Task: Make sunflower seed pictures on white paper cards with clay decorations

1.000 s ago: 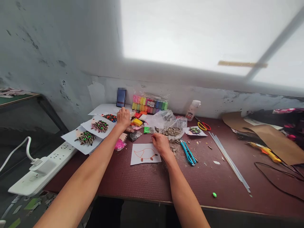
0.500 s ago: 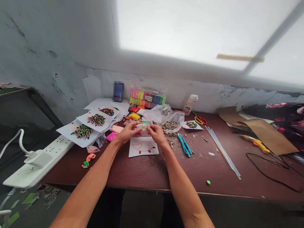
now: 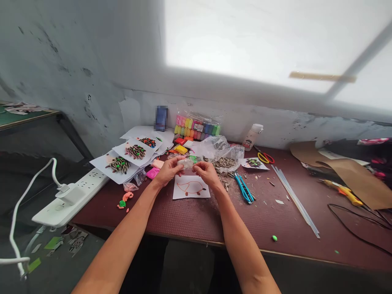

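Between the fingertips of my left hand (image 3: 168, 171) is a small white lump in what looks like clear plastic wrap (image 3: 185, 163). The fingers of my right hand (image 3: 207, 174) are closed at the wrap's other end. Just below both hands a white card (image 3: 192, 194) lies on the table, with an orange outline of an animal. Small brown pieces sit at its feet and a black one at its nose. Behind my right hand, striped sunflower seeds (image 3: 226, 162) spill from a clear plastic bag (image 3: 218, 143).
Cards with seed-covered animals (image 3: 134, 151) are stacked at left, near a power strip (image 3: 52, 214). A blue cutter (image 3: 244, 188), scissors (image 3: 265, 158), glue sticks (image 3: 295, 200) and a yellow glue gun (image 3: 347, 194) lie to the right. Coloured clay packs (image 3: 197, 127) and a bottle (image 3: 252, 136) stand behind.
My view has turned slightly left, so the table appears shifted to the right. Both hands still hold the wrapped white lump over the card, and more of it shows between the fingers.
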`<action>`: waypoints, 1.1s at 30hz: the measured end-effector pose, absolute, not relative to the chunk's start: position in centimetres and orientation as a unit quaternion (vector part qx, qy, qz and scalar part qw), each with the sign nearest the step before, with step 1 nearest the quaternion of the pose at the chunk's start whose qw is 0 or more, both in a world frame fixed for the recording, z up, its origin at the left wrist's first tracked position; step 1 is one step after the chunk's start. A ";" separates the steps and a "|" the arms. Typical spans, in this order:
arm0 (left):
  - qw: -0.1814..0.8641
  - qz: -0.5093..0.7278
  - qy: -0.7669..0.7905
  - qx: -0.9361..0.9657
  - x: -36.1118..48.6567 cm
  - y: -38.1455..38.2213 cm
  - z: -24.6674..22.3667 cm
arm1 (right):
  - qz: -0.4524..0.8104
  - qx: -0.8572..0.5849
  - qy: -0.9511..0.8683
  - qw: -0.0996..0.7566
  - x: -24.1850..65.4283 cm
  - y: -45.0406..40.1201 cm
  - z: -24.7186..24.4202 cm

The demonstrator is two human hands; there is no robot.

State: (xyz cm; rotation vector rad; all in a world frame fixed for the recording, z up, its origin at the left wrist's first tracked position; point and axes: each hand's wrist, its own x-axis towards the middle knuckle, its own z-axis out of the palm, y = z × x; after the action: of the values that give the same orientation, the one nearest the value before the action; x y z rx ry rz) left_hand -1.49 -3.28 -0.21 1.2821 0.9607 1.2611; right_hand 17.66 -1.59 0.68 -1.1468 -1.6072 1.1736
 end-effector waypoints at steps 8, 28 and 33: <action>0.522 0.549 0.408 0.509 -1.4 -3.9 -0.8 | 0.479 -0.444 -0.630 0.421 17.5 -2.0 1.1; 0.500 0.566 0.411 0.511 -1.4 -3.8 -0.7 | 0.537 -0.406 -0.623 0.398 17.3 -2.4 1.5; 0.500 0.576 0.406 0.503 -1.7 -3.5 -0.7 | 0.521 -0.417 -0.610 0.428 17.2 -2.2 1.3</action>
State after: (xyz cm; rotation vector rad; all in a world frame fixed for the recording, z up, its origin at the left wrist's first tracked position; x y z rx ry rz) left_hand -1.69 -3.48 -0.74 1.2160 0.9814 1.3936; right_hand 17.18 -2.24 1.27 -1.0412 -1.5235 1.3012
